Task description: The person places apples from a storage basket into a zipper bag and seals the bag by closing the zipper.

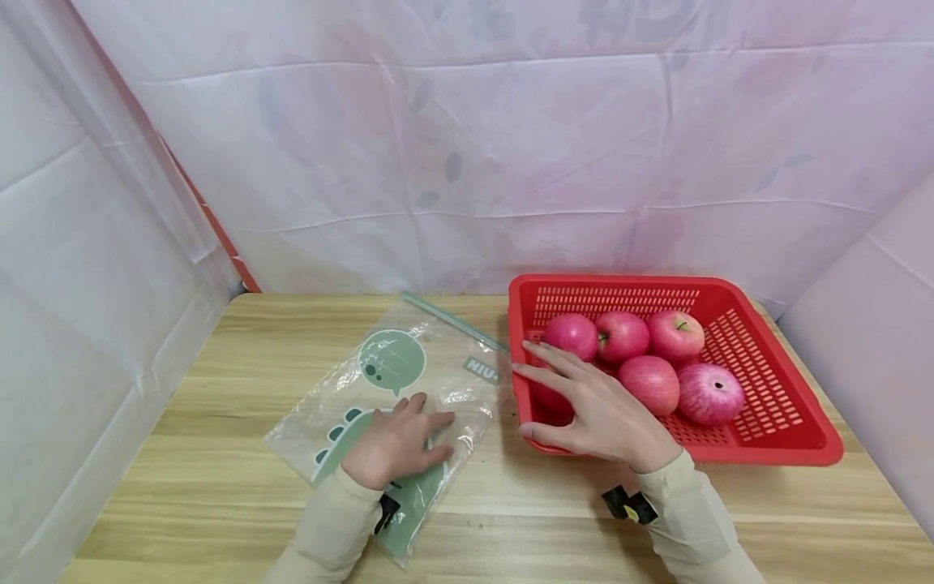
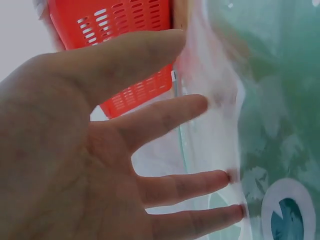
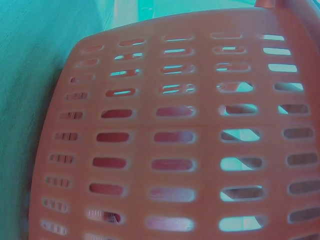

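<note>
A clear zip bag [image 1: 445, 389] with green cartoon prints lies flat on the table. My left hand [image 1: 401, 442] is over it with fingers spread; in the left wrist view, its fingertips [image 2: 227, 177] meet the plastic. To the right stands a red perforated basket [image 1: 791, 405] holding several apples [image 1: 649, 385]. My right hand [image 1: 594, 401] reaches across the basket's left front part, its fingers extended toward the left rim; whether they touch the rim cannot be told. It partly covers an apple beneath. The right wrist view shows only the basket's slotted wall [image 3: 200, 125], with apples behind the slots.
The wood-grain table [image 1: 182, 430] extends left of the bag and in front of the basket. Pale printed cloth [image 1: 467, 146] hangs behind the table and along both sides. The bag's green zip strip [image 1: 456, 320] lies close to the basket's left rim.
</note>
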Demonstrator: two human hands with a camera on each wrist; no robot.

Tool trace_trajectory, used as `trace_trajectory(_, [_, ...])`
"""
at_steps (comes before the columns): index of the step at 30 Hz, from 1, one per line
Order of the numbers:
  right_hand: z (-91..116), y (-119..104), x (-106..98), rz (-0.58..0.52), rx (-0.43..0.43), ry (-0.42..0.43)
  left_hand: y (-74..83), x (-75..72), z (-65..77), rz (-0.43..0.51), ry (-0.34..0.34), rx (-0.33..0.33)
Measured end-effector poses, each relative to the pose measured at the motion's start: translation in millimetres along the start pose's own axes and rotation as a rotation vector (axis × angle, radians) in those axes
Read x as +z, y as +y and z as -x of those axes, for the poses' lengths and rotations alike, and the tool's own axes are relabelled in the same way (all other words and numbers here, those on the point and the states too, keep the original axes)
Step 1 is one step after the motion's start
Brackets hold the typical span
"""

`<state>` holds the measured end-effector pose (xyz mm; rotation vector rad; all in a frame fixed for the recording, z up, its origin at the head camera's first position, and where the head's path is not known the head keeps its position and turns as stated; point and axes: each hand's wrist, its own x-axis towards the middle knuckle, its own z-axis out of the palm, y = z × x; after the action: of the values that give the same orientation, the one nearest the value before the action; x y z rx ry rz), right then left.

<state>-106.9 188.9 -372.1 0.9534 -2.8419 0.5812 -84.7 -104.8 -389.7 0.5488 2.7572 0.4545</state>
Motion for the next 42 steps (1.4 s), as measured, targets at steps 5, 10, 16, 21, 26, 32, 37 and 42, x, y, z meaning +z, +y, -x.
trace_trajectory(5, [1,0,0,0.006,-0.006,0.007,0.8,1.1,-0.2,-0.012,-0.009,-0.019])
trace_trajectory(10, [1,0,0,0.005,-0.008,0.006,-1.7,-2.7,3.1,0.024,-0.002,-0.039])
trace_trajectory(16, [2,0,1,-0.004,-0.005,0.004,-1.0,-3.4,3.3,-0.003,0.019,-0.007])
trace_trajectory(21, [2,0,2,-0.003,-0.007,0.006,1.9,-0.2,1.5,-0.009,-0.014,0.004])
trace_trajectory(26, [2,0,1,0.002,-0.008,0.002,2.4,2.0,1.5,-0.001,-0.032,-0.028])
trace_trajectory(32, [2,0,1,0.008,-0.012,0.005,1.3,-0.8,5.0,0.000,-0.030,-0.061])
trace_trajectory(37, [2,0,1,0.010,-0.021,0.009,2.0,-4.3,9.4,-0.012,0.005,-0.080])
trace_trajectory(42, [2,1,1,0.010,-0.021,0.013,4.1,-3.0,8.1,-0.027,0.021,-0.047])
